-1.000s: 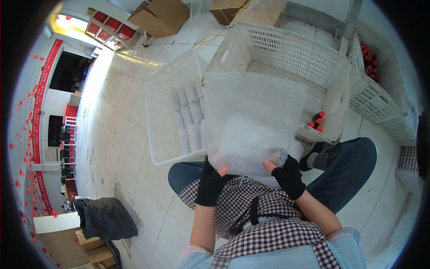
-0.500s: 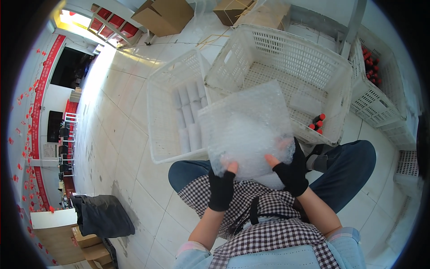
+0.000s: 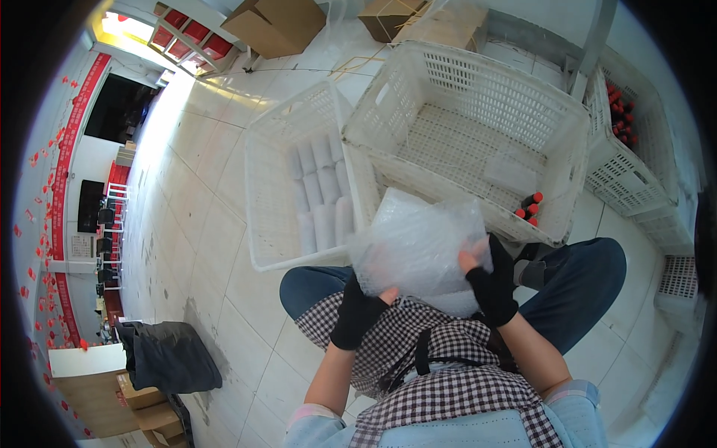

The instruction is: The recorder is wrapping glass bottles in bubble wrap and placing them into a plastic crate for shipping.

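Observation:
Clear bubble wrap sheets are held over my lap, their far part folded and drooping toward me. At the near left corner, my left hand, in a black fingerless glove, is closed on the wrap with the thumb on top. My right hand, gloved the same way, grips the right edge with its thumb on top and fingers behind the film. More bubble wrap lies on my lap beneath the held part.
Left ahead, a white plastic crate holds several white-wrapped cylinders. A larger raised crate contains a few dark bottles with red caps. Another crate of red-capped bottles stands right. Cardboard boxes sit at the back.
The bubble wrap's far edge has come down toward me from over the large crate, and the sheet now looks folded. Both hands still grip it; the right has shifted slightly.

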Motion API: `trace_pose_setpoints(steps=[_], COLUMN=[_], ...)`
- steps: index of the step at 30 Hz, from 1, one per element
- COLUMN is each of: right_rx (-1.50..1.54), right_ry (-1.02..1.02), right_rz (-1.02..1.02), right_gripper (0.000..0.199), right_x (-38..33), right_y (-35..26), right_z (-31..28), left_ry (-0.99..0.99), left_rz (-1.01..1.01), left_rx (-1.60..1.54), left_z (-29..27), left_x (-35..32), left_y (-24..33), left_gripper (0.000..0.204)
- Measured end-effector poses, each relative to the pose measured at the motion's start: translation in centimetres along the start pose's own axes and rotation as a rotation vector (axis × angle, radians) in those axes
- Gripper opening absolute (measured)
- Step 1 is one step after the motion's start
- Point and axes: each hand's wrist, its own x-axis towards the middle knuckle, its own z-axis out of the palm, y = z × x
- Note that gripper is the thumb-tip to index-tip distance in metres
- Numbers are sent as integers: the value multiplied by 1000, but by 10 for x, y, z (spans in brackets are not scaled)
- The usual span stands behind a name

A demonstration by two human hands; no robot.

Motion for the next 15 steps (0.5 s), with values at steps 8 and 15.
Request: trace_pose_setpoints(steps=[8, 15], right_rx=[-333, -896], right_ry=[319, -404], right_rz=[-463, -788], right_gripper=[18, 47], right_x=[-5, -18], right_y=[-32, -21], right_z=[2, 2], left_ry=[318, -16], left_rz=[490, 492], left_rx=[482, 352], left_z=[4, 20], left_x=[0, 3], left_y=[-1, -7], left_gripper=[10, 18])
